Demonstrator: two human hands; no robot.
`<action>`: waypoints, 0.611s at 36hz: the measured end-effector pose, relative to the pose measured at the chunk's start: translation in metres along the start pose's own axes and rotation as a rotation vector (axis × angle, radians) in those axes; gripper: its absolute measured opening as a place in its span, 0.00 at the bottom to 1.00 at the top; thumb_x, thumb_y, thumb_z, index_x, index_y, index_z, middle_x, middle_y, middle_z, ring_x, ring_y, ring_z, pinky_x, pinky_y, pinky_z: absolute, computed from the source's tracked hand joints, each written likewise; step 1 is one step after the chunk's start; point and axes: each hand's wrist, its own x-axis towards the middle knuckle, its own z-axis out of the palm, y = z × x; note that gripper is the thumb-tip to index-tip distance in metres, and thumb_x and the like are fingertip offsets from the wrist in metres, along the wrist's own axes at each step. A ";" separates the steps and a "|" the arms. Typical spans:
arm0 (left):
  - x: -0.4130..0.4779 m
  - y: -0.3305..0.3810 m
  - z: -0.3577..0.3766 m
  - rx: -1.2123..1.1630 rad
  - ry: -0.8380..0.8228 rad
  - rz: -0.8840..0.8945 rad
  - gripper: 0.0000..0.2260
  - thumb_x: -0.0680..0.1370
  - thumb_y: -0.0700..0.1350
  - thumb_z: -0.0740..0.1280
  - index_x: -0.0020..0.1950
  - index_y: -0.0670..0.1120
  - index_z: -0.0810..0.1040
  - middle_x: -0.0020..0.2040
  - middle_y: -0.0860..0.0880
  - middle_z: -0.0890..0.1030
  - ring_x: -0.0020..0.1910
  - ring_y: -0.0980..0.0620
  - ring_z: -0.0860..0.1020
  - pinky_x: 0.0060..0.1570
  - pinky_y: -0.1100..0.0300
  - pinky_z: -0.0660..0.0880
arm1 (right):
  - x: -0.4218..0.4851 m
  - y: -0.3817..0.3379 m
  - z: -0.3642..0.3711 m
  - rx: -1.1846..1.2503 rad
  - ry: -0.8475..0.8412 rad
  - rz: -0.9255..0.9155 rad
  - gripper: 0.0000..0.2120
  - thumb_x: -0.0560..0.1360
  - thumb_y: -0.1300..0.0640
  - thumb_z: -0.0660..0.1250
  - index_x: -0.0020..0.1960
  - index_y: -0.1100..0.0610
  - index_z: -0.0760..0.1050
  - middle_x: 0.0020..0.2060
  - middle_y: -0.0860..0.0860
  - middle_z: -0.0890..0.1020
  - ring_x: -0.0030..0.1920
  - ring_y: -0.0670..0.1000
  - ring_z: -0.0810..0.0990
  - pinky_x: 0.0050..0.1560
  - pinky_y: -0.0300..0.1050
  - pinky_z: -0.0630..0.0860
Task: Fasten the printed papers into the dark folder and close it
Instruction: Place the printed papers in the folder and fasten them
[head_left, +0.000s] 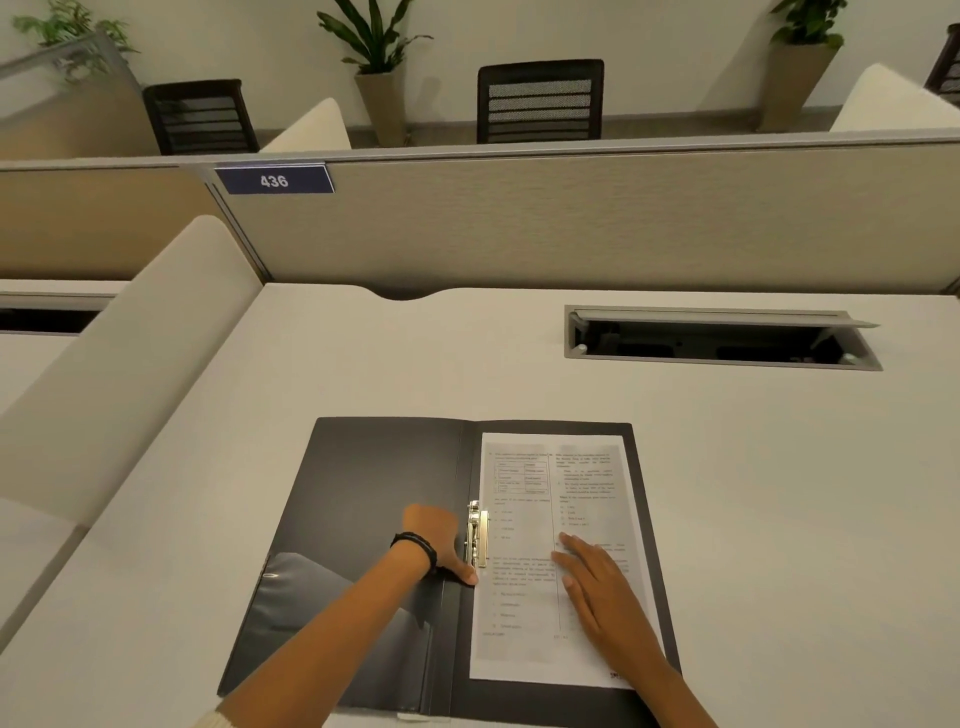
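On the pale table (753, 493), near its front edge, the dark plastic folder (374, 467) lies open with the printed white papers (550, 467) on its right half. The left hand (434, 538) presses at the gold metal spring clip (477, 532) by the spine, its fingers hidden, so I cannot tell whether they grip it. The right hand (597, 592) lies flat and open on the sheets. If that palm lifts or slides while the clip snaps down, the pages could skew or miss the clamp, and a thumb could be pinched. The folder's clear inner pocket (322, 613) on the left flap looks empty.
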 end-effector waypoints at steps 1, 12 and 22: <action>0.000 0.000 0.000 -0.006 0.006 0.001 0.27 0.66 0.69 0.65 0.28 0.47 0.61 0.27 0.53 0.66 0.26 0.56 0.63 0.29 0.65 0.59 | 0.000 0.000 0.000 0.004 0.001 0.001 0.20 0.75 0.42 0.51 0.66 0.40 0.57 0.71 0.39 0.58 0.72 0.44 0.57 0.74 0.47 0.52; -0.015 -0.011 0.012 -0.287 0.086 0.039 0.27 0.68 0.68 0.63 0.24 0.48 0.61 0.24 0.53 0.65 0.24 0.56 0.61 0.29 0.65 0.61 | -0.002 -0.003 -0.002 -0.010 0.016 -0.004 0.18 0.78 0.46 0.54 0.67 0.41 0.58 0.72 0.42 0.59 0.73 0.46 0.56 0.74 0.48 0.52; -0.061 -0.027 0.065 -1.160 0.503 -0.057 0.12 0.75 0.51 0.67 0.39 0.43 0.77 0.36 0.45 0.80 0.38 0.49 0.78 0.42 0.57 0.76 | 0.001 0.000 -0.002 -0.279 -0.019 -0.127 0.21 0.79 0.43 0.48 0.71 0.41 0.50 0.75 0.43 0.51 0.74 0.46 0.50 0.74 0.46 0.43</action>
